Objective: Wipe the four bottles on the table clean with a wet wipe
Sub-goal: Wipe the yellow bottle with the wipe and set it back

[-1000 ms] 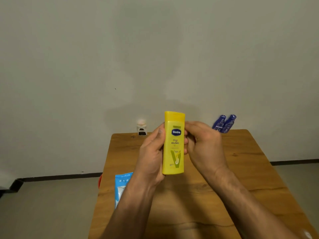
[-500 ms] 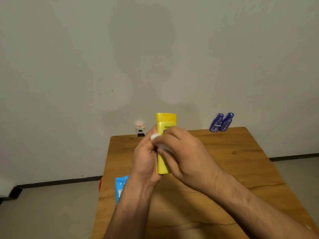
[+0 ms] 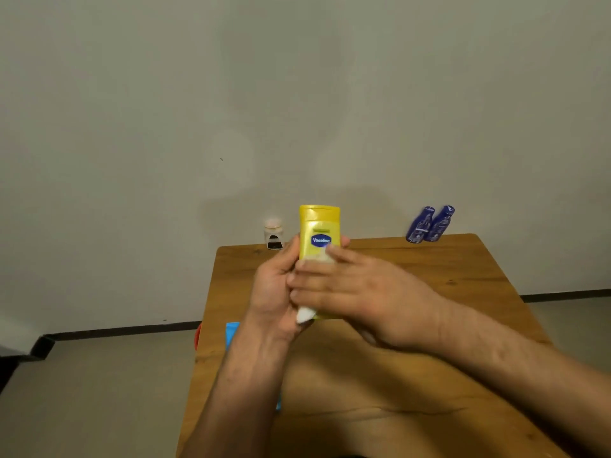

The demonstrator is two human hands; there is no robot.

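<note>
My left hand (image 3: 274, 292) grips a yellow lotion bottle (image 3: 319, 226) upright above the wooden table (image 3: 446, 292), its fingers curled round the bottle's back. My right hand (image 3: 357, 292) lies across the bottle's front with straight fingers, pressing a white wet wipe (image 3: 305, 314) against the label. The wipe shows under the fingers and at the bottle's lower edge. Two dark blue bottles (image 3: 429, 224) lean together at the table's far right edge. A small clear bottle with a pale cap (image 3: 273, 233) stands at the far edge, left of the yellow one.
A blue wipes pack (image 3: 232, 332) lies near the table's left edge, mostly hidden behind my left forearm. Something red (image 3: 197, 335) pokes out past that edge. A plain wall rises behind the table, with grey floor on both sides.
My right hand has slid down the bottle's front with the wipe, uncovering the blue label near the cap. The left hand still holds the bottle upright.
</note>
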